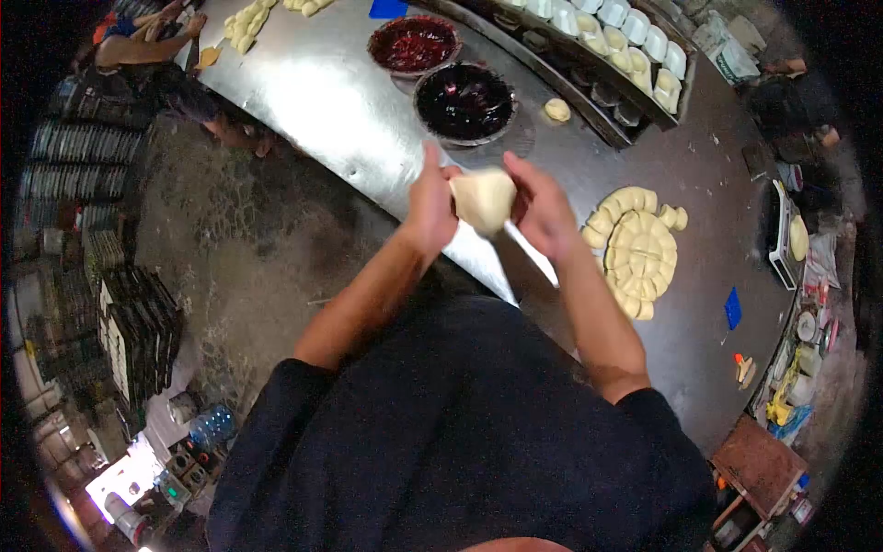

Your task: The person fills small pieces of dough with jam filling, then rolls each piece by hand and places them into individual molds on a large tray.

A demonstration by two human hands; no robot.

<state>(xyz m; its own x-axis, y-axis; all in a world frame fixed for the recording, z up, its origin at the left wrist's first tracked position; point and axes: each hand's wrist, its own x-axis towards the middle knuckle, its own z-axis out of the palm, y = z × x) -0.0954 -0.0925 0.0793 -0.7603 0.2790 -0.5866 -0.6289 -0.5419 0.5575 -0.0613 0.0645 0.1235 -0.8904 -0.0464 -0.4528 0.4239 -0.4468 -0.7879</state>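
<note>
Between my two hands, above the near edge of the metal table [303, 101], is a pale piece of dough [485, 199], slightly blurred. My left hand [432, 202] grips its left side with the thumb up. On the other side my right hand [544, 207] holds it, fingers partly hidden behind the dough. Just beyond stand a bowl of dark filling [465, 103] and a bowl of red filling [414, 45]. To the right of my right hand lies a round of cut dough pieces [641, 250]. One small dough ball [556, 110] sits beside the dark bowl.
A long tray rack [635, 64] holding several white paper cups, some with dough, stands at the back right. Blue scrapers [732, 308] and a scale [783, 235] lie toward the right edge. Another person's arm [152, 51] reaches over the table at upper left, near dough strips [246, 26].
</note>
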